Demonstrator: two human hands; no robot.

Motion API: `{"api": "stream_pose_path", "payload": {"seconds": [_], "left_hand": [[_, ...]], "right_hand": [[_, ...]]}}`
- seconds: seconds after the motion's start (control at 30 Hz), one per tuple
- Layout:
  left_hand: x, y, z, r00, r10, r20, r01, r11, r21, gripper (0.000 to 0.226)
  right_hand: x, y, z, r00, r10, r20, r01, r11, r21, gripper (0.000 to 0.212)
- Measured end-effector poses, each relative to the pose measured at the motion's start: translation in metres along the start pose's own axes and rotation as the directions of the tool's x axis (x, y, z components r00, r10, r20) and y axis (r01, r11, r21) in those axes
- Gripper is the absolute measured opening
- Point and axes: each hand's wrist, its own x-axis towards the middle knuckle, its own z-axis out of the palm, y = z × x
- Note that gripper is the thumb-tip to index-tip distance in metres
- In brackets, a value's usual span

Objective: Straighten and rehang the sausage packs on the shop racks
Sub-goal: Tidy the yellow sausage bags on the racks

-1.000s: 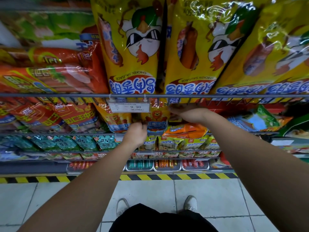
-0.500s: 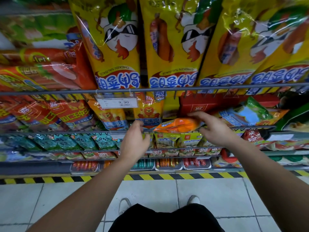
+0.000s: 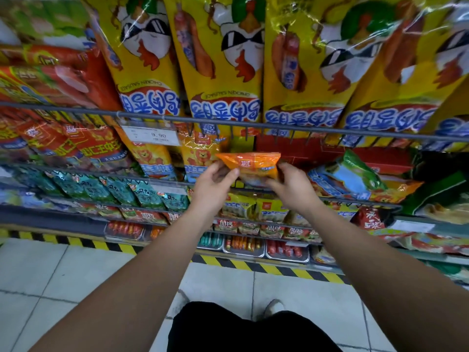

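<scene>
As left hand (image 3: 212,190) pinches the orange pack (image 3: 250,163), right hand (image 3: 295,190) holds it.

Landmark: price tag (image 3: 151,134), clipped on rail (image 3: 330,128).
- Chicken sausage packs (image 3: 223,72): hang above tag, row runs on to right.
- Lion packs (image 3: 200,156): just below tag and below-right.
- Held pack (image 3: 250,163): right of tag, under rail, in front of lion packs, left hand (image 3: 213,184) and right hand (image 3: 291,189) gripping its ends.
- Trays (image 3: 243,254): well below tag, next to floor (image 3: 50,275).
</scene>
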Motion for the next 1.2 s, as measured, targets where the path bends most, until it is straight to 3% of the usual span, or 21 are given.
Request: {"api": "stream_pose_path", "payload": {"seconds": [0.17,0.33,0.6,0.83,0.9,0.97,1.07,1.13,1.2], "left_hand": [[-0.003,0.013,0.004,0.999,0.037,-0.020,-0.037,0.999,0.011,0.033],[0.003,0.015,0.004,0.994,0.063,0.090,-0.068,0.996,0.058,0.046],[0.031,-0.001,-0.006,0.983,-0.044,0.179,-0.012,0.954,0.299,0.059],[0.036,0.001,-0.002,0.978,-0.061,0.197,-0.047,0.863,0.502,0.067],[0.034,0.001,-0.002,0.979,-0.053,0.197,-0.064,0.837,0.543,0.066],[0.034,0.001,-0.001,0.979,-0.047,0.197,-0.073,0.825,0.560,0.065],[0.035,0.000,-0.002,0.979,-0.041,0.201,-0.080,0.826,0.558,0.064],[0.034,0.000,-0.003,0.976,-0.050,0.211,-0.078,0.828,0.556,0.062],[0.034,-0.001,-0.004,0.971,-0.053,0.234,-0.087,0.832,0.548,0.062]], "right_hand": [[0.002,0.004,-0.005,0.998,0.063,-0.001,-0.063,0.996,0.059,0.021],[0.005,0.006,-0.003,0.985,0.173,-0.030,-0.166,0.973,0.160,0.039],[0.017,0.005,0.009,0.970,0.240,0.029,-0.241,0.951,0.196,0.043],[0.025,0.009,0.021,0.961,0.277,0.013,-0.274,0.942,0.196,0.023],[0.026,0.009,0.022,0.969,0.247,0.013,-0.245,0.951,0.189,0.032],[0.026,0.004,0.022,0.970,0.242,-0.024,-0.233,0.951,0.206,0.040],[0.024,-0.001,0.027,0.962,0.249,-0.110,-0.226,0.956,0.190,0.034],[0.025,0.000,0.031,0.949,0.268,-0.167,-0.249,0.960,0.126,0.027],[0.025,-0.002,0.033,0.939,0.288,-0.189,-0.282,0.958,0.061,0.036]]}}
